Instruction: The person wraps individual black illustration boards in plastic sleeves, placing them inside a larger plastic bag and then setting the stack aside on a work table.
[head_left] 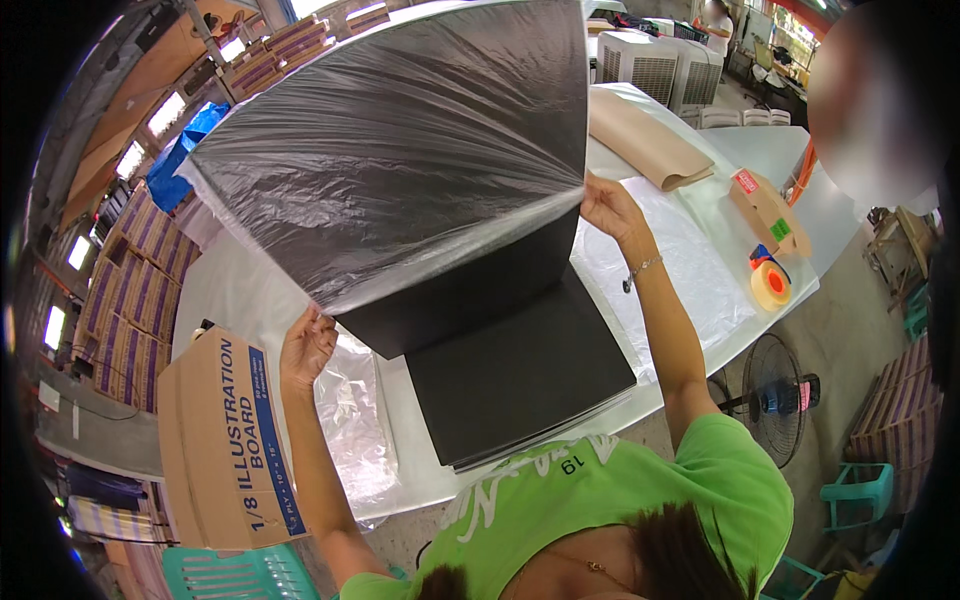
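A large black sheet under clear, wrinkled plastic point(420, 150) stands tilted up in front of me, its creases fanning out from the right corner. My left hand point(309, 346) pinches the plastic at its lower left corner. At the lower right corner, my right hand point(612, 210) grips the plastic's edge, with a bracelet on that wrist. Below the plastic's edge, a bare black board face point(470, 295) shows. A stack of black boards point(520, 375) lies flat on the table just nearer to me. Whether the raised board is inside the plastic or behind it, I cannot tell.
Clear plastic bags point(355, 430) lie beside the stack on the white-covered table point(225, 290). A cardboard box point(225, 440) stands left. Brown paper point(650, 140), a small carton point(768, 210) and a tape roll point(770, 285) are at right. A fan point(773, 395) stands beyond the table's right edge.
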